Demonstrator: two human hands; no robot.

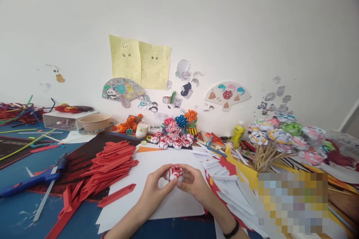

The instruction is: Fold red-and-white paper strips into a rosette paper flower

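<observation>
**A home paper-craft corner**

We sit at a craft table (17,209) pushed against a white wall (224,15) covered with taped drawings (140,61) and paper fans (227,95). Folded red paper strips (112,162), a glue gun (36,177), a glue bottle (238,134) and paper flowers (174,138) crowd its surface.

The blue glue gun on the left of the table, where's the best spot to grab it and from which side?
Probably take the blue plastic glue gun by its thick handle at the upper right end, coming from above. It lies flat on the blue table, slim end pointing left. Both the left hand and right hand hold a red-and-white paper flower.
</observation>
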